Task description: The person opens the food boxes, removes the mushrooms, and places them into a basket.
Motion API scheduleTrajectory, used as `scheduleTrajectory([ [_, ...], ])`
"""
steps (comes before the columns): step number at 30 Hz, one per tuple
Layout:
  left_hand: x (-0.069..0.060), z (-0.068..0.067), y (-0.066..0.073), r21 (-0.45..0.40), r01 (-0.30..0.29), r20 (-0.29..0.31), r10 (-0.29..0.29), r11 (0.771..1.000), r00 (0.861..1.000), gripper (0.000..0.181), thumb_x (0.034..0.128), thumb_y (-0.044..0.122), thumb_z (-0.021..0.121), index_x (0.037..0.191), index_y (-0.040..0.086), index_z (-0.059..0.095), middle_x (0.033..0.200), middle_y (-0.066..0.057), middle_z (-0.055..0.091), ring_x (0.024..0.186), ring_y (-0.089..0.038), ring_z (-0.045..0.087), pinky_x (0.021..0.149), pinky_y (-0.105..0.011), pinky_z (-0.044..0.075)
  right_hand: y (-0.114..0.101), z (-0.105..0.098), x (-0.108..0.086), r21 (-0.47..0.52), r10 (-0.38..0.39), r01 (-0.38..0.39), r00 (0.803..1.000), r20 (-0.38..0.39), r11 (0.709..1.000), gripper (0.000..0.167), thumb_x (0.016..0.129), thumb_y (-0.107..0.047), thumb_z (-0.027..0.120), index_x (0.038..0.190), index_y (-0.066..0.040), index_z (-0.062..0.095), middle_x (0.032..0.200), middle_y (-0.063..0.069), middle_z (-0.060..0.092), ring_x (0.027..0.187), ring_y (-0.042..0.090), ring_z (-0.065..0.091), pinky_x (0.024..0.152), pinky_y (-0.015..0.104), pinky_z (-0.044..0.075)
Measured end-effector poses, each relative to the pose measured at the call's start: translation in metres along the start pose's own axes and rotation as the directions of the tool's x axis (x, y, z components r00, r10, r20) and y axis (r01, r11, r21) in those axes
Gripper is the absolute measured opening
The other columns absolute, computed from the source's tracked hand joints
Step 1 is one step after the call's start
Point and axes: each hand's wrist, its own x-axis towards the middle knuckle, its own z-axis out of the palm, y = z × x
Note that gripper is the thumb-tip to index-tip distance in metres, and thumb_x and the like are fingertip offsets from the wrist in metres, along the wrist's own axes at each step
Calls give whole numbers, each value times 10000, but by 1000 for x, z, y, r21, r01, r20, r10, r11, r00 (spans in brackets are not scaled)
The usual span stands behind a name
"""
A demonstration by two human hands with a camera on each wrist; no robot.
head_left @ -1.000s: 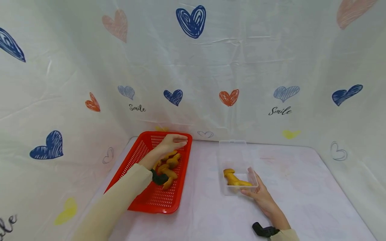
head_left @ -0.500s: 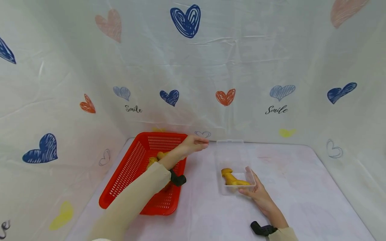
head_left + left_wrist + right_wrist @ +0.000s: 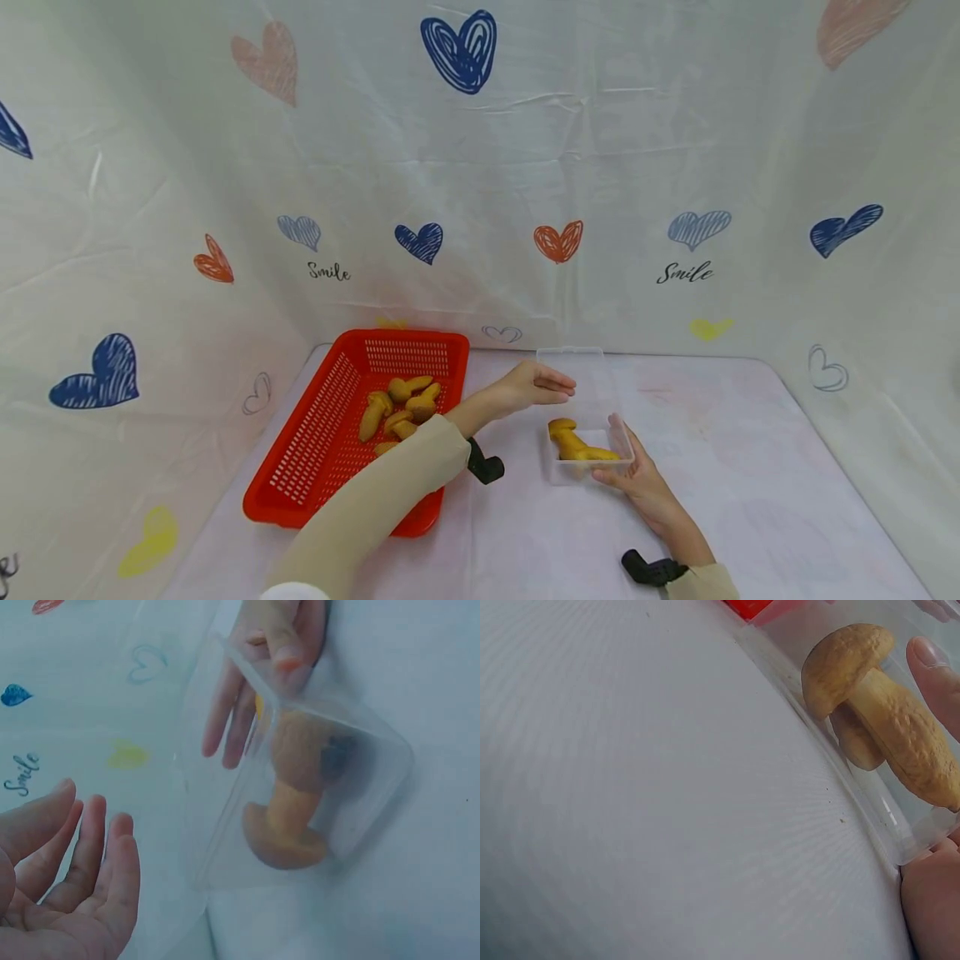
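Note:
A clear plastic box point(image 3: 564, 476) with its hinged lid point(image 3: 576, 360) raised stands at the middle right of the table. Inside lie yellow-brown mushrooms point(image 3: 576, 446); the right wrist view shows one mushroom point(image 3: 900, 727) resting across another. At the box's right side my right hand point(image 3: 651, 492) grips it, thumb at the front corner and fingers along the far side. My left hand point(image 3: 531, 385) is above the table just behind and left of the box, palm bent and fingers loosely curved. Nothing lies between those fingers point(image 3: 90, 847) in the left wrist view.
To the left stands a red perforated basket point(image 3: 288, 492) with several mushrooms point(image 3: 371, 417) in it, partly hidden by my left sleeve point(image 3: 382, 500). A white sheet with printed hearts point(image 3: 558, 242) hangs behind the white-covered table point(image 3: 757, 467).
My left hand has moved right, from above the red basket to near the clear box, uncovering mushrooms in the basket. The right hand keeps its grip on the box.

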Motion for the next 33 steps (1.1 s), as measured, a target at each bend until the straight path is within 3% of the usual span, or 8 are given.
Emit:
scheduleTrajectory([
  [7,16,26,-15,20,-42,57,41,999,998,255,933,-18,663,1179,-80,689,1130,-161,717,1043,-206,693,891,-250,538,1,-1,0,16,-25,25,1000,13,1000,1011,896,-43,737,1618,-184,44,1670,62,-30,1508,314,-46,995,82,317],
  [15,21,44,-21,81,-36,84,29,996,996,242,930,-7,671,1164,-63,702,1121,-129,726,1033,-181,695,886,-227,533,3,-1,1,49,-57,56,998,23,997,1008,894,-6,725,1613,-141,30,1665,111,-48,1500,364,-40,956,76,376],
  [19,26,50,-23,108,-63,103,52,992,993,245,920,-28,674,1162,-62,703,1112,-132,728,1029,-185,697,884,-211,528,4,-1,1,62,-57,56,998,14,996,1005,892,7,720,1611,-134,32,1661,132,-25,1493,372,48,955,105,408],
  [25,33,58,-29,132,-50,121,34,990,992,236,889,-76,689,1123,-61,718,1074,-136,735,976,-164,704,851,-193,534,4,-1,-1,57,-20,19,1000,19,998,1009,895,-18,726,1613,-165,33,1660,125,32,1455,379,174,953,171,457],
  [33,33,64,-28,260,-70,164,27,963,986,236,873,-60,711,1109,-65,718,1053,-123,741,933,-124,704,844,-158,520,4,-2,-2,39,-28,27,999,29,999,994,901,-20,719,1615,-199,51,1663,105,24,1460,331,165,968,172,446],
])
